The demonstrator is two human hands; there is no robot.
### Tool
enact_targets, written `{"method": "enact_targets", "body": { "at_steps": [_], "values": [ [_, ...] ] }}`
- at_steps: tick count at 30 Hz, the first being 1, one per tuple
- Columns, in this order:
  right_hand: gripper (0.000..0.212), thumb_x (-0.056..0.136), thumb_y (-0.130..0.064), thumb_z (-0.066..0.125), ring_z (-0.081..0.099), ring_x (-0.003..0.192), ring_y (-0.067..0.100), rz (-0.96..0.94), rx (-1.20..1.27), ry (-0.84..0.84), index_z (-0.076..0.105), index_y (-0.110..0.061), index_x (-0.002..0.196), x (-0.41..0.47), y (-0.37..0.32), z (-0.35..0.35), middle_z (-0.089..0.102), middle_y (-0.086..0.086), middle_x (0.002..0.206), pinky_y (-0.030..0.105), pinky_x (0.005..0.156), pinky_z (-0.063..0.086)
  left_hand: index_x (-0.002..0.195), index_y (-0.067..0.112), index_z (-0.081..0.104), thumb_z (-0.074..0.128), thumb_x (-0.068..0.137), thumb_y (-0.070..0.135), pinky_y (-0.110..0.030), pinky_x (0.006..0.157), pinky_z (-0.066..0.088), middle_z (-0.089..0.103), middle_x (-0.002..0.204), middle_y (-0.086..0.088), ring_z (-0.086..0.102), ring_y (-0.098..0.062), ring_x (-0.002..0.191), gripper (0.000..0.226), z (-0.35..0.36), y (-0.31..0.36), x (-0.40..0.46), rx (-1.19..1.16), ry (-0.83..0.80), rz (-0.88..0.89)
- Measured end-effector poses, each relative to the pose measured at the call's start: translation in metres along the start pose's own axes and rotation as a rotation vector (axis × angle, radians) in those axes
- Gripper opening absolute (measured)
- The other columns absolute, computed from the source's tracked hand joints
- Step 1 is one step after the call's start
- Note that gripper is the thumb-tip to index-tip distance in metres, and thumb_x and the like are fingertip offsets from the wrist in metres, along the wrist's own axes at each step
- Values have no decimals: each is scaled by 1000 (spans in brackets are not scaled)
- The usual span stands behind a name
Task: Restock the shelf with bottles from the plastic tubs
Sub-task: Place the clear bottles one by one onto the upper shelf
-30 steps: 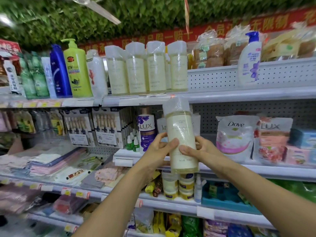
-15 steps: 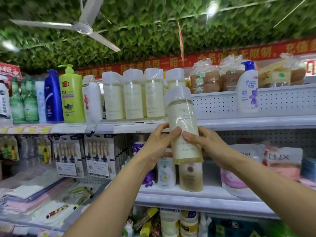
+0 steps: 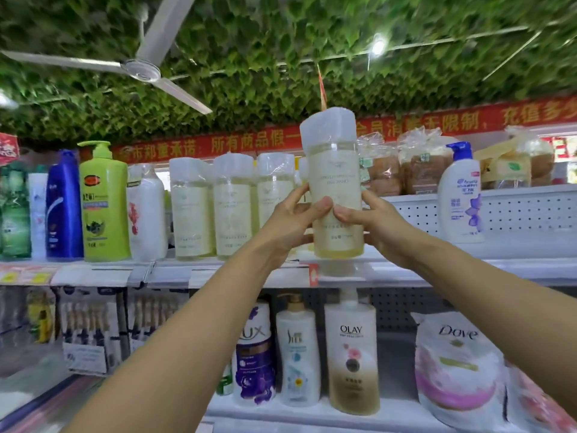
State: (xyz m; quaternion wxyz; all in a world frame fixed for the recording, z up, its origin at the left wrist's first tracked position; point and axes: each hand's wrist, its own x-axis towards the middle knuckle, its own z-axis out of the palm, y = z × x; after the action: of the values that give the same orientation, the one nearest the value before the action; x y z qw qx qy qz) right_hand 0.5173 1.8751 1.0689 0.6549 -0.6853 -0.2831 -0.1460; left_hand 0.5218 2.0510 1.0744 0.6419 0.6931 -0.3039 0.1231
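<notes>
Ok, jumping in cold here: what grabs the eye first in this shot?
The pale yellow bottle at centre, gripped by the left hand and right hand at top-shelf height. Left of it stands a row of matching bottles. Overhead, a leafy green ceiling carries a white fan.

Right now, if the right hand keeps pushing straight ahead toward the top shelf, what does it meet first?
Probably the perforated back panel: the right hand holds the pale bottle, and the gap beside the same bottles looks free. Depth is unclear.
</notes>
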Motion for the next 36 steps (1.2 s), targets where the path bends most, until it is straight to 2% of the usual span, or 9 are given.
{"method": "enact_targets", "body": {
  "at_steps": [6, 10, 16, 21, 24, 27, 30, 33, 36],
  "values": [
    [50, 83, -10, 70, 70, 102, 17, -26, 33, -45, 53, -15, 130, 34, 7, -6, 69, 5, 118, 25, 71, 57, 146, 32, 42, 64, 95, 28, -39, 98, 53, 68, 127, -1, 64, -18, 117, 55, -10, -12, 34, 18, -31, 64],
    [53, 84, -11, 71, 68, 105, 21, 10, 8, -66, 53, -17, 133, 46, 23, -7, 68, 9, 119, 26, 74, 58, 146, 37, 41, 65, 95, 28, -45, 106, 47, 65, 131, -2, 60, -19, 123, 57, -14, -28, 46, 44, -33, 60],
    [51, 85, -13, 71, 70, 99, 17, 80, -7, -60, 55, -20, 133, 56, 35, -7, 68, 8, 116, 24, 70, 58, 132, 39, 47, 57, 100, 25, -42, 104, 49, 63, 131, -5, 59, -19, 122, 37, -14, -43, 52, 55, -9, 20],
    [55, 83, -19, 74, 65, 107, 20, 166, -69, -25, 52, -19, 133, 60, 46, -8, 65, 6, 119, 36, 85, 54, 149, 35, 32, 50, 102, 16, -36, 97, 52, 58, 137, -5, 59, -21, 121, 53, -9, -55, 52, 54, 4, -44],
    [60, 80, -21, 77, 64, 107, 20, 162, -133, -9, 50, -17, 133, 63, 47, -8, 64, 4, 120, 37, 85, 54, 150, 39, 25, 55, 100, 18, -43, 99, 53, 57, 137, -2, 62, -20, 117, 62, -6, -60, 50, 87, 31, -34],
    [62, 78, -18, 78, 65, 107, 20, 161, -184, -42, 50, -16, 133, 64, 48, -7, 65, 2, 119, 39, 90, 54, 151, 40, 20, 61, 97, 20, -39, 92, 57, 54, 132, 2, 63, -14, 109, 71, -3, -65, 47, 156, 95, 19],
    [62, 80, -16, 77, 64, 109, 21, 177, -191, -77, 47, -15, 135, 66, 48, -6, 66, 3, 121, 38, 92, 53, 149, 41, 20, 60, 97, 18, -36, 90, 58, 49, 139, 0, 61, -18, 113, 70, -2, -69, 47, 216, 155, 59],
    [59, 82, -17, 75, 63, 110, 22, 176, -226, -69, 48, -15, 134, 69, 49, -6, 66, 4, 120, 43, 97, 52, 151, 39, 22, 59, 97, 16, -38, 93, 56, 51, 140, 0, 59, -19, 117, 69, -1, -71, 50, 261, 177, 45],
    [50, 83, -16, 74, 64, 109, 23, 175, -266, -47, 52, -15, 128, 71, 51, -3, 67, 4, 117, 46, 99, 50, 154, 44, 14, 58, 95, 14, -44, 102, 51, 47, 144, 0, 54, -22, 125, 79, -1, -70, 52, 356, 151, 1]
  ]
}}
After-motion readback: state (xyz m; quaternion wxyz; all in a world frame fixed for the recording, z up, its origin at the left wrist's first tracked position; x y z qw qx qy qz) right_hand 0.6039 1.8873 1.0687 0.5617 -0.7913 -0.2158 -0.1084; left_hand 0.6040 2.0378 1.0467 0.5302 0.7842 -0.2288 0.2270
